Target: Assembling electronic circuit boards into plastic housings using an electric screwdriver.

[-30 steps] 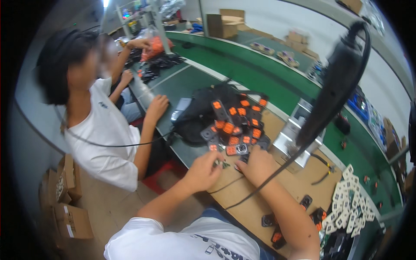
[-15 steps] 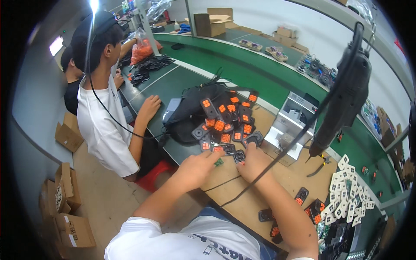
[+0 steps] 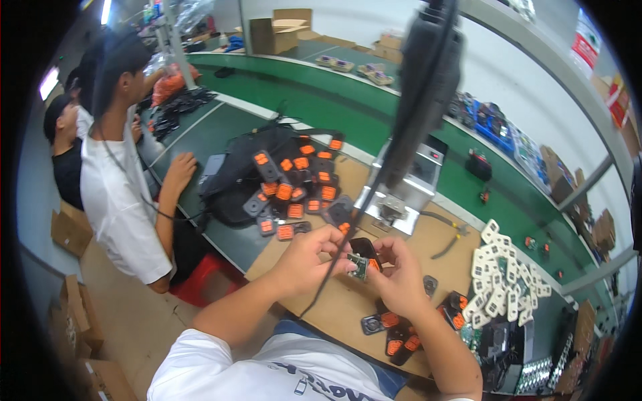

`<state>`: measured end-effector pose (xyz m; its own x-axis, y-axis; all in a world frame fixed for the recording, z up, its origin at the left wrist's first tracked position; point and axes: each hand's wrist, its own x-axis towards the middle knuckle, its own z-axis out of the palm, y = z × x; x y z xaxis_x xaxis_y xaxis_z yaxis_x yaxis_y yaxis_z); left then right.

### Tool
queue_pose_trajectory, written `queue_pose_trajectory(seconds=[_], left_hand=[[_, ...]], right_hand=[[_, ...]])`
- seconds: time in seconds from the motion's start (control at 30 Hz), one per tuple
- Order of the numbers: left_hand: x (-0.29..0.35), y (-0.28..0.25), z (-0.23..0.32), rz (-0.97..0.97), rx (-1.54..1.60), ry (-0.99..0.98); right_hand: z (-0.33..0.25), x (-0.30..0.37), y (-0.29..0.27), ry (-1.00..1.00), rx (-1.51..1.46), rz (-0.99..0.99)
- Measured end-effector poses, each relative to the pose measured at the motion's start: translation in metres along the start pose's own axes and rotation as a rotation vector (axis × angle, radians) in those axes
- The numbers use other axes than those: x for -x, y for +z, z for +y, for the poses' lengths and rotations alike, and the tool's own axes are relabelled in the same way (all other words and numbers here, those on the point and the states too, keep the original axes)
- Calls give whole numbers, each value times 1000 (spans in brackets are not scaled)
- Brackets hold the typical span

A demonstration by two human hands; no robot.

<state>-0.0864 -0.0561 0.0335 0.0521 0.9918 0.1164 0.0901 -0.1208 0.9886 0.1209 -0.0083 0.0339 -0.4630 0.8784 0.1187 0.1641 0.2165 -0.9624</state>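
The camera rides on the person's head, the left of a side-by-side pair, looking down and ahead over their white shirt. The left hand and right hand sit close, near mid-view; beyond, the tabletop slants off toward the pale wall, its edges bowing near the fisheye's dark rim.

The bare left hand, fingers bent and thumb extended, pinched close beside the bare right hand, which was likewise curled; the bare left forearm and bare right forearm converged from opposite sides.
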Motion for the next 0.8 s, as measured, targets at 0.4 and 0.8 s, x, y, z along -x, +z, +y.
queue_pose_trajectory(seconds=[0.4,0.8], left_hand=[[-50,80,34,-257,-140,219],[-47,103,-29,-267,-9,456]], right_hand=[[25,68,-68,-130,-418,241],[33,72,-65,-19,-263,320]])
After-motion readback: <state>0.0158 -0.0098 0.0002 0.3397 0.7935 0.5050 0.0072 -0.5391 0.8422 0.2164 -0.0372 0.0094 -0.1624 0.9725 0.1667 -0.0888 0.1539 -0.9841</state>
